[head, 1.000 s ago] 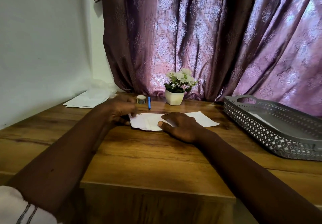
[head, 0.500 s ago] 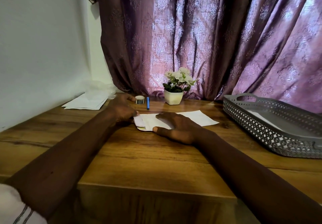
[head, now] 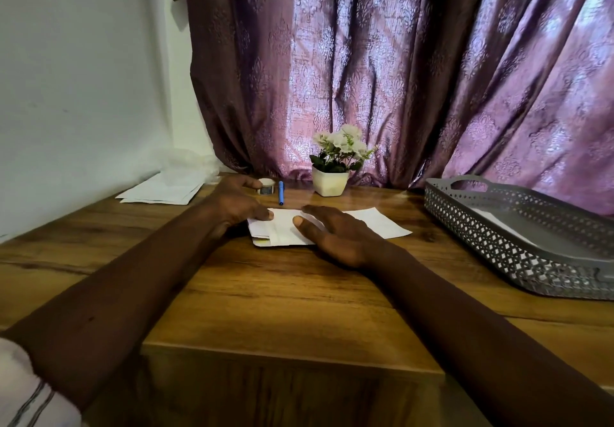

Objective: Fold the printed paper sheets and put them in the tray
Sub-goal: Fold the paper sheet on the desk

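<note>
On the wooden table [head: 265, 300], both palms flat on folded paper [head: 282, 232]: left hand [head: 237, 209] and right hand [head: 335, 237] spread, gripping nothing. To the right, grey tray [head: 518, 244], seemingly holding paper.

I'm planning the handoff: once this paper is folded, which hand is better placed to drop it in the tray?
Probably the right hand: it lies flat on the folded paper, and the tray sits on its side. The left hand would have to cross over.

No legible text — not on the paper sheets [head: 285, 227] — or elsewhere
</note>
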A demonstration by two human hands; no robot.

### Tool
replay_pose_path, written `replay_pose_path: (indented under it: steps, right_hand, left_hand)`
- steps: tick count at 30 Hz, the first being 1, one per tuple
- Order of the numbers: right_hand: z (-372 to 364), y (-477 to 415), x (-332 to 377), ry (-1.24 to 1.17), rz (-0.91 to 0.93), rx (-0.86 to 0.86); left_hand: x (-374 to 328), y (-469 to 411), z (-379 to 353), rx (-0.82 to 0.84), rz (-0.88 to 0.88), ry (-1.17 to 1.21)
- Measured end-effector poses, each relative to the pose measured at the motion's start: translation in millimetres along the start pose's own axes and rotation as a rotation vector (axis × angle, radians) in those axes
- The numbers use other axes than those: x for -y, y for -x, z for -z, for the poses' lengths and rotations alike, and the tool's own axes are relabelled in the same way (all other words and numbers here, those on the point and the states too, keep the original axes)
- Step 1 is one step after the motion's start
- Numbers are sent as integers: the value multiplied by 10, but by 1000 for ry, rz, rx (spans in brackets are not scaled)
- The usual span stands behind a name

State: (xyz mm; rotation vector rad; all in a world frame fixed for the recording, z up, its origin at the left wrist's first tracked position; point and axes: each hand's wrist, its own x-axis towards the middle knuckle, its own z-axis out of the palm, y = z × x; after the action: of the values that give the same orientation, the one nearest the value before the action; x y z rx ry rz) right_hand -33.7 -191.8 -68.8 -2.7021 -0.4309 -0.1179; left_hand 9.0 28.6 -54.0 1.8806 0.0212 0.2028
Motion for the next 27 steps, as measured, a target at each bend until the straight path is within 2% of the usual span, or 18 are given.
replay_pose_path:
  steps: [2, 7, 11, 15, 18, 20, 23, 27]
  right_hand:
    - [2, 13, 2, -24, -11, -17]
    - [-18, 28, 34, -111, 64, -9]
    - [-8, 66, 41, -103, 123, 15]
    - [3, 56, 56, -215, 165, -125]
    - [-13, 3, 42, -130, 175, -225]
    - [-13, -15, 22, -59, 169, -207]
    - [-39, -41, -39, 37, 98, -62]
    - [-72, -91, -66, 94, 48, 10]
  left_hand:
    - [-3, -28, 14, 23, 13, 103]
    - [-25, 30, -67, 45, 17, 193]
    - [29, 40, -143, 82, 7, 139]
    - [-9, 44, -139, 62, -65, 140]
    - [-77, 54, -76, 110, -51, 191]
    - [-73, 44, -71, 168, -38, 194]
    - [1, 3, -126, 186, -52, 72]
    - [4, -1, -97, 0, -174, -294]
